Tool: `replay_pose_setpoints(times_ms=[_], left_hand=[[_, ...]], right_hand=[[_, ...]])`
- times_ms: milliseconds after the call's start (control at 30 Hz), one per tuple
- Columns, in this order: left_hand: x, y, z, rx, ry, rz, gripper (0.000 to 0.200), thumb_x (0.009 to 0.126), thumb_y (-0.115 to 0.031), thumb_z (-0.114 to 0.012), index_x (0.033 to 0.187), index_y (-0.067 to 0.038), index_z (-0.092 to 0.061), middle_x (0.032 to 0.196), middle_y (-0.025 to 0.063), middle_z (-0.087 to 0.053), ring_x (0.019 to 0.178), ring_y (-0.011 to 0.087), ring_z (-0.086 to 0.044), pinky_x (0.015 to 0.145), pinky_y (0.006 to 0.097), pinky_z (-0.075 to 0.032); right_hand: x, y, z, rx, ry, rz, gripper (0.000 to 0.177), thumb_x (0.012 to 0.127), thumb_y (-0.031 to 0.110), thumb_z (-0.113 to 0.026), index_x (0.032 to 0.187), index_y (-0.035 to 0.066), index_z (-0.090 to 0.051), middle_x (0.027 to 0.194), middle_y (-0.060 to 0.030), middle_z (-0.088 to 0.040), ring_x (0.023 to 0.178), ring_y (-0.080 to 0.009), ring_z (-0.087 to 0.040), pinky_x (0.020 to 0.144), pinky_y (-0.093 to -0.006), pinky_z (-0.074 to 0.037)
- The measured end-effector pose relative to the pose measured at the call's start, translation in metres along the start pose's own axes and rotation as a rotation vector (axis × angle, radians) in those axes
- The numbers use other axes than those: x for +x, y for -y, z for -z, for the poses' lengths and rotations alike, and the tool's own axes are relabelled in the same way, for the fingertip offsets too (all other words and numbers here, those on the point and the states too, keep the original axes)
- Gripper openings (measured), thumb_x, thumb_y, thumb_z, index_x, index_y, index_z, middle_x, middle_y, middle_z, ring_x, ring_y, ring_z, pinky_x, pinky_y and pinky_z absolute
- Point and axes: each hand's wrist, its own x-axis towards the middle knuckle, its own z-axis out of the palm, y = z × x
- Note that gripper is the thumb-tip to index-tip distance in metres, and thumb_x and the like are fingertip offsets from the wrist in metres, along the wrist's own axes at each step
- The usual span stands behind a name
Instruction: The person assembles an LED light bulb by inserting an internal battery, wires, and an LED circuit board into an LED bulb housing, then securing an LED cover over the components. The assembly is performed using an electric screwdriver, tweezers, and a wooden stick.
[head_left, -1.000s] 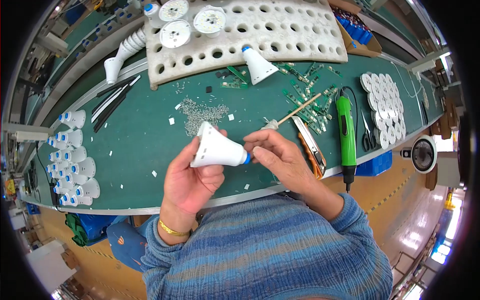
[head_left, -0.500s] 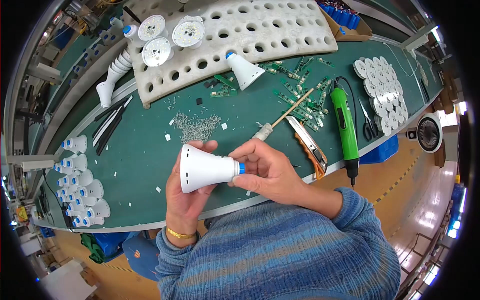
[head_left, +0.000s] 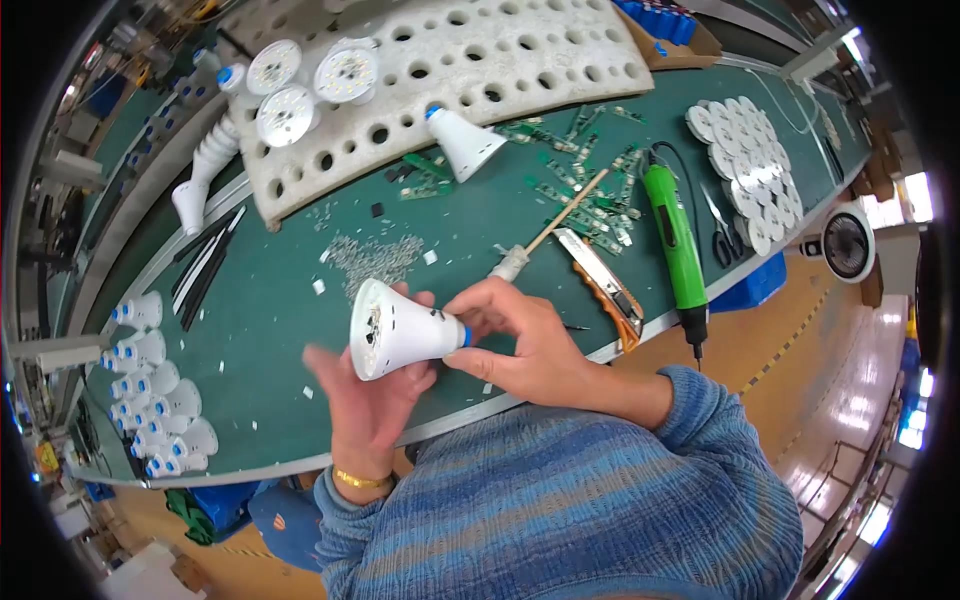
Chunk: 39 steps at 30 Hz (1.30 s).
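My left grip [head_left: 377, 402] has spread, thumb off the white housing [head_left: 408, 335]; my right grip [head_left: 528, 342] pinches its neck, seemingly bearing it, the open end left of that grip now showing.

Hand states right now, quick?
Left hand: open, behind the white bulb housing; contact cannot be told.
Right hand: closed, holding it near its blue tip.

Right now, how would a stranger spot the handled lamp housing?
Find the green table; over its near side are the left hand and right hand. Between them, a white lamp housing points its blue tip right. Unlike similar housings elsewhere, this one is held.
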Motion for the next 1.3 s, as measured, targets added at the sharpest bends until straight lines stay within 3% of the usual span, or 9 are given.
replay_pose_setpoints(times_ms=[33,133,200,300,400,600,833,1033,1300], left_hand=[[0.0,0.0,-0.002,0.132,0.051,-0.046,0.096,0.069,-0.063,-0.068,0.137,-0.003,-0.036,0.124,0.0122,-0.055,0.09,0.0166,-0.06,0.069,0.0278,-0.048],[-0.007,0.003,-0.014,0.763,-0.191,-0.177,0.093,0.062,-0.043,-0.084,0.133,0.0,-0.041,0.121,0.0128,-0.057,0.094,0.0174,-0.06,0.075,0.0292,-0.05],[-0.008,0.006,-0.012,0.708,-0.234,-0.232,0.092,0.057,-0.032,-0.088,0.13,0.001,-0.043,0.118,0.0134,-0.058,0.096,0.0183,-0.06,0.08,0.0303,-0.05],[-0.007,0.006,-0.009,0.763,-0.249,-0.275,0.09,0.054,-0.028,-0.09,0.126,0.003,-0.046,0.115,0.0139,-0.06,0.099,0.02,-0.06,0.085,0.0321,-0.049],[-0.006,0.007,-0.007,0.794,-0.229,-0.29,0.083,0.057,-0.021,-0.088,0.124,0.003,-0.046,0.111,0.0116,-0.06,0.099,0.0194,-0.06,0.087,0.0317,-0.048],[0.001,0.01,-0.016,0.992,-0.261,-0.276,0.079,0.055,0.004,-0.081,0.123,0.0,-0.041,0.113,0.0094,-0.053,0.103,0.0162,-0.054,0.089,0.0285,-0.045],[-0.002,0.017,-0.003,1.191,-0.095,-0.387,0.071,0.057,0.004,-0.067,0.123,0.001,-0.042,0.114,0.0101,-0.053,0.105,0.0176,-0.054,0.091,0.0289,-0.043],[-0.015,0.012,0.019,1.215,-0.098,-0.398,0.067,0.058,0.002,-0.063,0.123,0.001,-0.044,0.116,0.0092,-0.05,0.105,0.0183,-0.053,0.091,0.028,-0.042],[-0.036,0.019,0.036,1.192,-0.086,-0.314,0.072,0.061,-0.004,-0.07,0.126,-0.001,-0.039,0.12,0.0087,-0.046,0.104,0.0154,-0.051,0.09,0.0276,-0.042]], right_hand=[[0.0,-0.001,0.0,0.084,0.007,-0.066,0.035,0.077,0.006,-0.071,0.106,0.001,-0.053,0.095,-0.0095,-0.062,0.086,-0.0163,-0.062,0.075,-0.0288,-0.05],[-0.003,-0.002,-0.001,0.124,0.047,-0.105,0.036,0.076,0.007,-0.073,0.107,0.002,-0.055,0.097,-0.0073,-0.063,0.088,-0.0141,-0.062,0.078,-0.0296,-0.05],[-0.003,0.002,0.005,-0.115,0.084,0.015,0.032,0.075,0.006,-0.072,0.103,0.002,-0.058,0.096,-0.0098,-0.063,0.088,-0.0201,-0.063,0.076,-0.0317,-0.05],[-0.006,0.007,0.033,-0.671,-0.152,0.305,0.024,0.075,0.012,-0.07,0.094,0.004,-0.057,0.091,-0.011,-0.062,0.085,-0.029,-0.061,0.076,-0.0368,-0.049],[-0.015,0.003,0.071,-0.884,-0.442,0.295,0.023,0.072,0.013,-0.07,0.091,0.004,-0.06,0.087,-0.0108,-0.061,0.082,-0.0303,-0.059,0.071,-0.0385,-0.048],[-0.05,-0.003,0.146,-1.552,-0.505,-0.313,0.048,0.072,0.018,-0.07,0.114,0.003,-0.051,0.102,-0.0158,-0.06,0.091,-0.0335,-0.059,0.08,-0.0409,-0.047],[-0.056,-0.022,0.17,-1.222,-0.532,-0.533,0.05,0.072,0.018,-0.065,0.116,0.002,-0.049,0.096,-0.0196,-0.062,0.086,-0.0353,-0.063,0.074,-0.0424,-0.048],[-0.07,0.016,0.172,0.512,-0.501,-0.059,0.043,0.08,0.016,-0.061,0.117,0.001,-0.045,0.091,-0.0121,-0.053,0.073,-0.0171,-0.052,0.061,-0.0301,-0.046],[0.008,0.057,0.09,0.538,-0.581,0.516,0.04,0.09,0.023,-0.05,0.122,0.003,-0.038,0.092,-0.0149,-0.053,0.073,-0.0211,-0.055,0.063,-0.035,-0.048]])
